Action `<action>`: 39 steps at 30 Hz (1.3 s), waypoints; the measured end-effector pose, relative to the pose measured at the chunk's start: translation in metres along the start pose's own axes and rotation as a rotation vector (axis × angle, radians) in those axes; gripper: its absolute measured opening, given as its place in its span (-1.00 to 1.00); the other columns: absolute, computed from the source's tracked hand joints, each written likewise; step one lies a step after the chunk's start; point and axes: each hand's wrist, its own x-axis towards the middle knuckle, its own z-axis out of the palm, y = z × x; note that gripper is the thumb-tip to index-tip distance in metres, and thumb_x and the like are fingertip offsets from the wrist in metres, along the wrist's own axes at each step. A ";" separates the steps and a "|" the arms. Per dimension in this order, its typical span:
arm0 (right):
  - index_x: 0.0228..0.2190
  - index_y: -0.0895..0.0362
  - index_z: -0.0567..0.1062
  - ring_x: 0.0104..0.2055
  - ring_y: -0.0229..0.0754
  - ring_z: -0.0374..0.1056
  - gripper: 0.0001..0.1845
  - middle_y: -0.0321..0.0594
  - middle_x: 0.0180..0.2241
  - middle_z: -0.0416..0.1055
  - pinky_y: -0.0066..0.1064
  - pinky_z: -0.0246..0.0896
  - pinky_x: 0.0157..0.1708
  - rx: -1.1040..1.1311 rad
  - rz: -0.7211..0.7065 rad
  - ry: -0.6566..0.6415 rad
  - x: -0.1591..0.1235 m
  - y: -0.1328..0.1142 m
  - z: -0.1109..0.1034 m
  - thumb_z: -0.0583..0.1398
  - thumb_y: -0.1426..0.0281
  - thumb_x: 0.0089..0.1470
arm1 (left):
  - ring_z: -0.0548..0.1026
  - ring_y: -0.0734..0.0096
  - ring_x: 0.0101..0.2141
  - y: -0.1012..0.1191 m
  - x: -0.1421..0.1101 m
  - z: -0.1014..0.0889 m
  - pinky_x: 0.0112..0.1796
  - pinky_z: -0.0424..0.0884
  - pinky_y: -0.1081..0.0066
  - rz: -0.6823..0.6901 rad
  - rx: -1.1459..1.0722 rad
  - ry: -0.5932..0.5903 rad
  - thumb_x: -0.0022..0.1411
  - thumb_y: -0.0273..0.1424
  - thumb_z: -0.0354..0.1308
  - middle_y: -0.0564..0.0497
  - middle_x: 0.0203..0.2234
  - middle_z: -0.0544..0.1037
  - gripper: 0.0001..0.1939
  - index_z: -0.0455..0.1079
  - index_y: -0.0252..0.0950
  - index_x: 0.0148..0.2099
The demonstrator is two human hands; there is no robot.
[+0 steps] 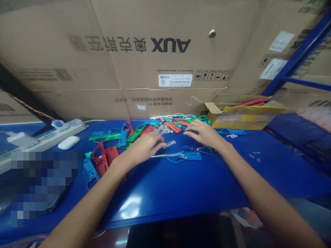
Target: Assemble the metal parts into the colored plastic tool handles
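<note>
My left hand [148,148] is closed, its thumb and fingertips pinching a small clear, shiny piece [170,143]. Opposite it, my right hand [203,134] is curled with the fingertips together; something dark shows between the fingers, too unclear to name. Below both hands lies a blue plastic handle-shaped part [190,156] with a thin white wire and a metal rod reaching left. A small screwdriver [190,148] with a blue and red handle rests just behind that part. Several small clear pieces [163,128] are heaped beyond my fingers, beside an orange-red part [173,126].
Red, green and blue plastic parts [103,158] are spread to the left. A white power strip [64,129] and a white case [68,142] stand farther left. An open yellow-taped box [243,117] sits at the back right, before a large cardboard wall [129,69].
</note>
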 end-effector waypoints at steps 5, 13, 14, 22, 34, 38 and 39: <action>-0.21 0.06 0.65 -0.13 -0.11 0.42 -0.71 -0.19 -0.19 0.62 -0.19 0.30 -0.07 0.149 0.038 -0.042 -0.006 0.000 -0.006 0.12 0.28 0.31 | 0.47 0.14 -0.05 0.000 0.006 0.010 -0.10 0.32 0.26 -0.099 0.283 0.097 0.49 -0.21 -0.02 -0.12 -0.13 0.56 -0.64 0.53 -0.31 -0.11; -0.33 0.10 0.65 -0.26 -0.08 0.47 -0.66 -0.16 -0.30 0.63 -0.26 0.28 -0.19 0.061 0.224 0.095 -0.018 0.023 -0.024 0.13 0.21 0.25 | 0.45 0.11 -0.04 0.001 0.006 0.015 -0.08 0.24 0.25 -0.016 0.335 0.069 0.39 -0.17 0.15 -0.10 -0.15 0.57 -0.73 0.55 -0.23 -0.08; -0.35 0.11 0.65 -0.31 -0.10 0.47 -0.64 -0.16 -0.34 0.62 -0.29 0.27 -0.22 0.052 0.266 0.114 -0.020 0.028 -0.028 0.13 0.20 0.25 | 0.46 0.10 -0.04 0.001 0.006 0.015 -0.09 0.24 0.26 -0.013 0.338 0.060 0.40 -0.21 0.16 -0.10 -0.16 0.57 -0.76 0.55 -0.23 -0.10; -0.41 0.19 0.64 -0.47 -0.19 0.36 -0.81 -0.16 -0.51 0.53 -0.39 0.12 -0.38 -0.141 1.006 0.019 -0.067 0.091 -0.072 0.23 0.38 0.14 | 0.56 0.11 -0.17 0.002 0.005 -0.001 -0.19 0.29 0.29 -0.128 0.364 0.295 0.49 -0.26 -0.02 -0.14 -0.21 0.61 -0.75 0.38 -0.31 -0.03; -0.63 0.34 0.55 -0.58 -0.33 0.19 -0.69 -0.09 -0.63 0.44 -0.30 0.03 -0.45 0.031 1.304 -0.136 -0.085 0.098 -0.089 0.30 0.45 0.10 | 0.57 0.19 -0.28 -0.008 -0.003 -0.015 -0.33 0.32 0.36 -0.324 0.242 0.535 0.45 -0.18 0.02 -0.07 -0.24 0.61 -0.76 0.28 -0.23 -0.03; -0.58 0.36 0.59 -0.59 -0.32 0.21 -0.76 -0.13 -0.66 0.41 -0.29 0.03 -0.46 0.049 1.340 -0.156 -0.086 0.096 -0.089 0.32 0.47 0.06 | 0.55 0.26 -0.32 -0.006 -0.002 -0.013 -0.34 0.33 0.36 -0.296 0.214 0.533 0.45 -0.19 0.02 -0.06 -0.25 0.61 -0.76 0.28 -0.23 -0.01; -0.58 0.35 0.59 -0.58 -0.31 0.22 -0.79 -0.13 -0.65 0.41 -0.29 0.05 -0.45 0.045 1.343 -0.160 -0.085 0.097 -0.088 0.33 0.49 0.04 | 0.54 0.27 -0.33 -0.005 -0.002 -0.013 -0.34 0.32 0.35 -0.294 0.208 0.528 0.45 -0.19 0.02 -0.05 -0.25 0.61 -0.77 0.28 -0.23 -0.01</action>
